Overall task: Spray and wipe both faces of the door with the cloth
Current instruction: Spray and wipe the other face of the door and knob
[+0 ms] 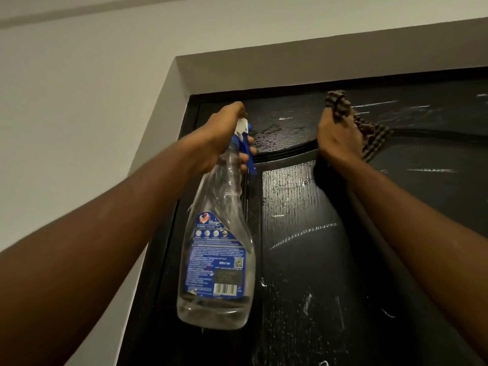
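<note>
Flanking wall: a plain, pale, matt wall [79, 101] stood to the left of the door.
Left hand: our left hand [224, 133] was curled round the neck of the spray bottle [219, 247], with fingers on the blue trigger [247, 146] and the white nozzle [241, 125] aimed at the door's top left corner.
Bottle axis: it ran from the nozzle, up by the door, down toward us, with the base nearest the camera. The bottle was clear thin plastic with a blue printed label, and it looked nearly empty.
Door: the door [303, 233] was black and glossy, with embossed wood grain and pale streaks and specks. A raised curved moulding [285, 151] ran between our hands.
Wet patch: a damp sheen [277, 130] lay just right of the nozzle and left of the cloth.
Right hand: our right hand [338, 138] gripped the bunched cloth [369, 133] and pressed it against the door near its top edge. The cloth was soft and woven, in a brown-and-dark check.
Coming move: we judged the cloth had to sweep left along the top rail, since the sheen sat nearer the right hand's reach.
</note>
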